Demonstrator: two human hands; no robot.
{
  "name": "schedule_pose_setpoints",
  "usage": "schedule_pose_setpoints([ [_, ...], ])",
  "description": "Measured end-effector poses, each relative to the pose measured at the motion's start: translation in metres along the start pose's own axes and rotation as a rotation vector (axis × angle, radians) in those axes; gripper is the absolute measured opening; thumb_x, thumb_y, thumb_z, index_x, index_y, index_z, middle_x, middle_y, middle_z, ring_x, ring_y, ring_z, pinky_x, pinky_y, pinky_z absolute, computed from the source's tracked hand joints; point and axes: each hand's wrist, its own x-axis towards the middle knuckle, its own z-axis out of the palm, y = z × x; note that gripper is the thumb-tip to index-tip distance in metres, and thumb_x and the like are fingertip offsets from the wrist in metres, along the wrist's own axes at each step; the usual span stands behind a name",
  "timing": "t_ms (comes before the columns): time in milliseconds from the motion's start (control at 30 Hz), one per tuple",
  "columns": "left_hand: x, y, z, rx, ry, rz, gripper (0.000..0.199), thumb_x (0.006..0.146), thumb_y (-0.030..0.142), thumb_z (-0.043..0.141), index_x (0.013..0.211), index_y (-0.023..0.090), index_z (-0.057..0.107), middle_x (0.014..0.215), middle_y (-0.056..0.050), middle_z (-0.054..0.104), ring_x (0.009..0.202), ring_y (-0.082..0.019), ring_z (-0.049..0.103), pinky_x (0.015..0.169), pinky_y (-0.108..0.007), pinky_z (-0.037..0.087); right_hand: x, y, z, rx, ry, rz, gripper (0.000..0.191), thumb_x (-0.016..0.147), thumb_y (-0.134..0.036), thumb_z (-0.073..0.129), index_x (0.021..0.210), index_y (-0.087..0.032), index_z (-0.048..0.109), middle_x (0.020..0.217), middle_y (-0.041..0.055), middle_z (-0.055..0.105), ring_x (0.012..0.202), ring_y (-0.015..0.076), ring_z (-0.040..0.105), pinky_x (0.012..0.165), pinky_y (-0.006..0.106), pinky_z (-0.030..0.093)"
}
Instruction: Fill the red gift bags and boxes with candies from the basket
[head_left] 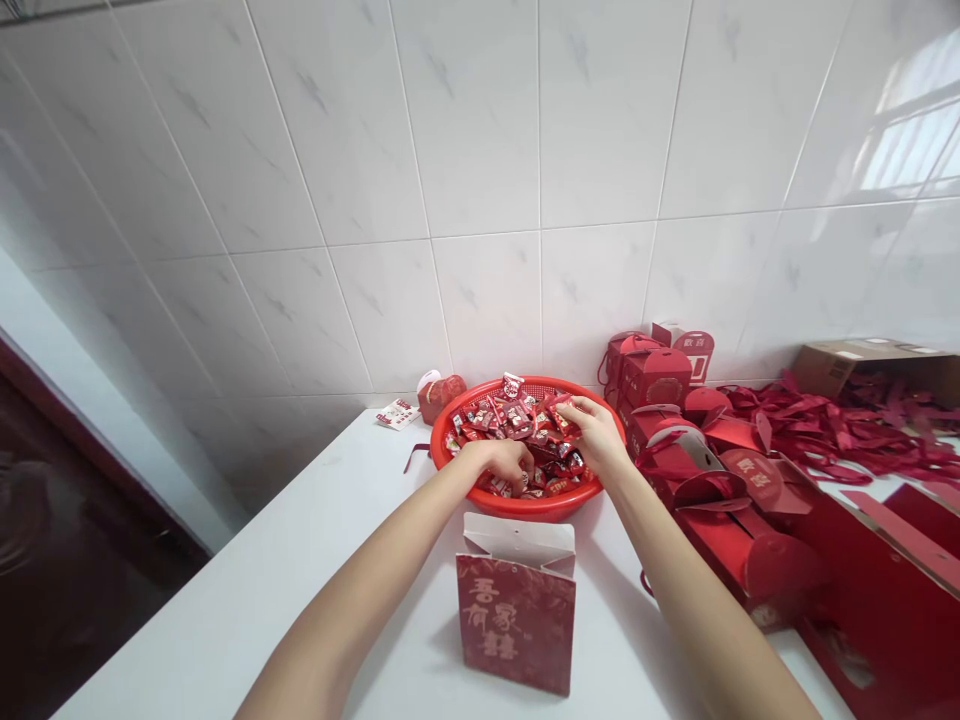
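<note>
Resting among the small, glossy, red-wrapped sweets, the left hand sits inside the near half of the round red plastic basket. Its fingers curl downward with the tips lost among the wrappers, so from my end I cannot tell whether they are apart or together on a piece. The right hand is over the basket's right side, thumb and fingers pointing inward beside a shiny red packet; whether they are clamped on it I cannot tell either.

The relation I weigh most is between those fingers and the dark-red printed paper box with a pale, gaping top. It stands upright on the white tabletop, on the body side of the basket and between the two bare forearms. From the left fingers its mouth lies almost straight back toward the body; from the right fingers, back and to the left. I judge the left hand nearer. The mouth's long axis runs left to right, and the broad lettered face is turned to my camera.

Right of the basket I see piled red card boxes, with dark-red ribbons beyond.
</note>
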Motion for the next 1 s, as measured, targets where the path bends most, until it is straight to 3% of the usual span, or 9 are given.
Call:
schedule_pose_setpoints([
  [133,-0.003,-0.007,-0.004,-0.122,0.17,0.065,0.031,0.052,0.014,0.072,0.082,0.019,0.073,0.074,0.002,0.066,0.075,-0.021,0.062,0.062,-0.024,0.045,0.002,0.001,-0.001,0.018,0.021,-0.016,0.035,0.043,-0.031,0.088,0.068,-0.019,0.067,0.068,-0.0004,0.069,0.065,0.0178,0.062,0.056,0.031,0.055],
  [267,-0.006,-0.014,-0.011,-0.27,0.423,0.153,0.031,0.056,0.014,0.069,0.087,0.018,0.072,0.093,0.0,0.069,0.096,-0.023,0.062,0.082,-0.025,0.047,0.005,0.003,-0.004,0.029,0.057,-0.038,0.031,0.046,-0.03,0.086,0.069,-0.02,0.067,0.067,-0.0013,0.068,0.064,0.0167,0.061,0.057,0.03,0.054],
  [367,-0.007,-0.017,-0.013,-0.38,0.541,0.203,0.032,0.06,0.015,0.068,0.092,0.017,0.07,0.104,-0.003,0.069,0.102,-0.022,0.061,0.089,-0.027,0.047,0.005,0.002,-0.005,0.034,0.071,-0.044,0.03,0.046,-0.028,0.086,0.069,-0.02,0.067,0.066,-0.0017,0.068,0.063,0.0168,0.062,0.06,0.031,0.055],
  [700,-0.01,-0.018,-0.011,-0.622,0.723,0.235,0.042,0.064,0.009,0.067,0.106,0.016,0.069,0.113,-0.006,0.07,0.095,-0.02,0.065,0.082,-0.029,0.052,0.006,0.003,-0.006,0.026,0.079,-0.052,0.029,0.045,-0.028,0.086,0.067,-0.019,0.068,0.067,-0.0008,0.068,0.065,0.0168,0.061,0.063,0.031,0.055],
  [833,-0.009,-0.018,-0.011,-0.658,0.765,0.243,0.042,0.065,0.006,0.068,0.106,0.015,0.07,0.118,-0.008,0.069,0.102,-0.023,0.065,0.09,-0.033,0.052,0.006,0.003,-0.006,0.021,0.063,-0.051,0.03,0.047,-0.03,0.086,0.066,-0.02,0.066,0.066,-0.0011,0.067,0.065,0.0175,0.062,0.063,0.032,0.055],
  [1000,-0.007,-0.02,-0.012,-0.684,0.824,0.267,0.055,0.061,0.001,0.069,0.115,0.015,0.068,0.13,-0.009,0.065,0.123,-0.026,0.057,0.107,-0.035,0.044,0.007,0.004,-0.007,0.01,0.051,-0.056,0.03,0.047,-0.029,0.086,0.066,-0.02,0.067,0.066,-0.0017,0.067,0.066,0.0162,0.061,0.066,0.031,0.054],
])
